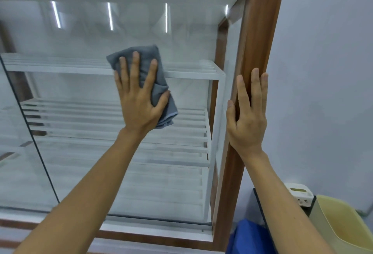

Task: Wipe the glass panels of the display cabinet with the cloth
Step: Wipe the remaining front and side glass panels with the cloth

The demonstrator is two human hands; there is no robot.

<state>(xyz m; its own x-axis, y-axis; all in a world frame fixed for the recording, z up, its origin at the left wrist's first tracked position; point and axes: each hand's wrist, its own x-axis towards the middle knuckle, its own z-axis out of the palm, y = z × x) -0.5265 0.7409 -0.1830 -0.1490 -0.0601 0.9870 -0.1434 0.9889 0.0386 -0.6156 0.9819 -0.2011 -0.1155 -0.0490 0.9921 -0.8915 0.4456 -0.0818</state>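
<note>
Cloth [150, 76] lies flat under left hand [139, 100] against glass panel [80, 96].

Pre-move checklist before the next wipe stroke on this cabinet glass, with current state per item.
1. Contact: ok, the cloth is pressed on the glass panel under the left hand.
2. Left grip: ok, fingers spread straight over the cloth, thumb on its fold.
3. Brace: ok, the right hand rests on the wooden frame, off the glass.
4. Stroke path around the cloth: ok, nothing on the glass there.
5. Streaks or dirt on the panel: cannot tell, light reflections mask the surface.
</note>
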